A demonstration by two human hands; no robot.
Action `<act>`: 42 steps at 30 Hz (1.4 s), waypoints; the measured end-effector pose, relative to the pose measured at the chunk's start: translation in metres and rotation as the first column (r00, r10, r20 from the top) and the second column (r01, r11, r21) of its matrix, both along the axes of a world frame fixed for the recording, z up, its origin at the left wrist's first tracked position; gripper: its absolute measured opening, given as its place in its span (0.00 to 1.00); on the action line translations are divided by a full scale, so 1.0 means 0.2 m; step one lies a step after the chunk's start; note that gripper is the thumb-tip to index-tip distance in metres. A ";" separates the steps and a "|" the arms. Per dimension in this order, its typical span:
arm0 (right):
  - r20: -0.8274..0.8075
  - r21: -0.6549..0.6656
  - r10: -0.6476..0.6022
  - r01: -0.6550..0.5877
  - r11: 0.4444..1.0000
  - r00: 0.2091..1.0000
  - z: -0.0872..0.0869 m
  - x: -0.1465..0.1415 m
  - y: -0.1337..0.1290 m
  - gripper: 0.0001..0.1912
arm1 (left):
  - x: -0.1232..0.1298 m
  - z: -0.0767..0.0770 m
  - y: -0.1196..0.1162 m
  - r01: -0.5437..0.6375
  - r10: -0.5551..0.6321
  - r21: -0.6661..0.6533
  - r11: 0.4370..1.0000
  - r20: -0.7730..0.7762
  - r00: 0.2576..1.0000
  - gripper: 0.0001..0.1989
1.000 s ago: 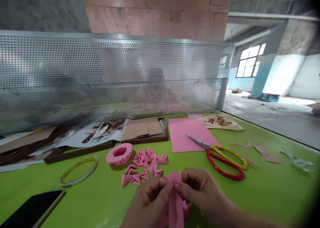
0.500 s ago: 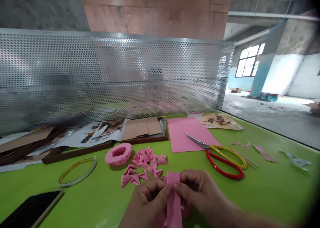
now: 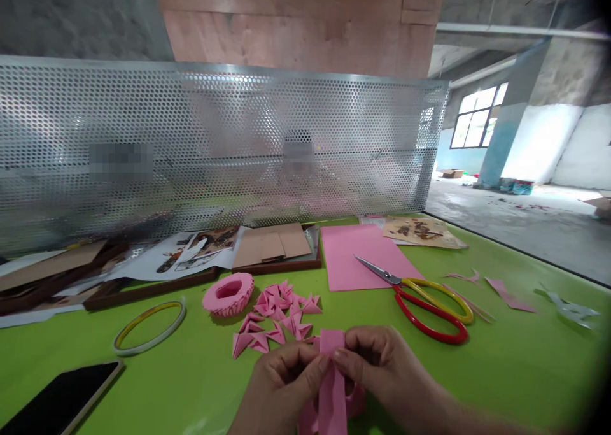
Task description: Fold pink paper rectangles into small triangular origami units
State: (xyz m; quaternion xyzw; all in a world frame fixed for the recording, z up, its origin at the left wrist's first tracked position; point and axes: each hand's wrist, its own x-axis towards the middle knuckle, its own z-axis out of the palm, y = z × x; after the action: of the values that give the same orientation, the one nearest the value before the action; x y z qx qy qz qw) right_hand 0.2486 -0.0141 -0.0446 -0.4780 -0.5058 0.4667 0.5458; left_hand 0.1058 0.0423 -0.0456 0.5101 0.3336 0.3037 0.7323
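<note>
A pink paper strip (image 3: 333,390) runs upright between both hands at the front centre. My left hand (image 3: 291,384) pinches its left edge, thumb against the paper. From the other side, my right hand (image 3: 382,365) pinches the right edge, and the two thumb tips nearly meet. More pink paper shows behind and below the strip, partly hidden by the hands. Just beyond lie several folded pink paper triangles (image 3: 279,306). Beside them sits a pink ring of folded paper (image 3: 229,295). Red and yellow handled scissors (image 3: 429,307) rest with their blades on a pink sheet (image 3: 358,250).
At the left are a tape roll (image 3: 150,327) and a dark phone (image 3: 62,400). Brown trays (image 3: 274,266) with cardboard and printed papers line the back, before a perforated metal screen (image 3: 214,148). Pink scraps (image 3: 508,295) and a clear plastic piece (image 3: 570,307) lie right.
The view has shifted very slightly, so the table items appear a little further right. Both hands keep their pinch on the strip.
</note>
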 end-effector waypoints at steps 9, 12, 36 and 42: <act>-0.002 -0.019 0.013 -0.013 1.000 1.000 -0.02 -0.01 0.00 0.20 | 0.00 0.02 0.00 -0.011 0.011 -0.010 1.000 -0.007 1.000 0.14; 0.020 -0.024 0.001 -0.001 1.000 1.000 -0.02 -0.01 0.00 0.19 | 0.00 0.02 0.00 -0.005 0.005 -0.011 1.000 -0.006 1.000 0.13; -0.077 0.034 0.020 -0.017 0.999 0.997 -0.06 0.01 0.01 0.18 | 0.00 0.01 -0.01 -0.042 0.046 -0.098 0.994 0.039 0.998 0.10; -0.056 0.030 -0.001 0.003 1.000 0.998 -0.04 0.00 0.00 0.19 | 0.00 0.03 -0.01 -0.032 0.032 -0.036 0.999 0.000 0.999 0.10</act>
State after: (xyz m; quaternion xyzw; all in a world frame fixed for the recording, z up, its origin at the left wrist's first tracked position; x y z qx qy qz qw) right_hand 0.2485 -0.0134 -0.0534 -0.4570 -0.4968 0.4716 0.5674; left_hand 0.1054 0.0412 -0.0401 0.4911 0.3470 0.3097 0.7365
